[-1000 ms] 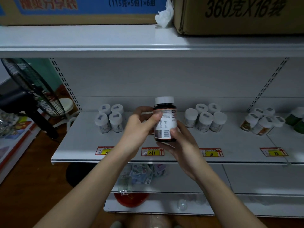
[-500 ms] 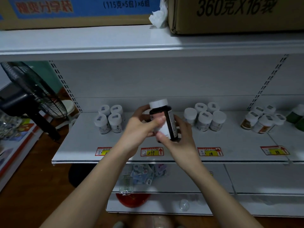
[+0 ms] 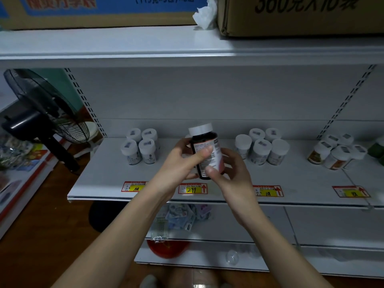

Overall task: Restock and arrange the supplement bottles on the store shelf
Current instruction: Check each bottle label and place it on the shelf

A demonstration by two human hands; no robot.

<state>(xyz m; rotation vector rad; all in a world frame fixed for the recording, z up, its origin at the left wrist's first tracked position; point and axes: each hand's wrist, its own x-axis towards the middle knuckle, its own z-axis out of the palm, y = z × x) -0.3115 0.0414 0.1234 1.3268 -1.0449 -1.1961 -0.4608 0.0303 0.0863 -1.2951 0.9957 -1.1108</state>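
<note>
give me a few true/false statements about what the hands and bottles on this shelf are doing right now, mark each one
1. Both hands hold the dark bottle. True: the left hand and right hand grip it.
2. The bottle's cap is black. False: it is white.
3. The bottle stands on the shelf. False: it is held above it.
4. The price tag below the bottle reads 299. True.
5. The group of four white-capped bottles lies toppled. False: they stand upright.
</note>
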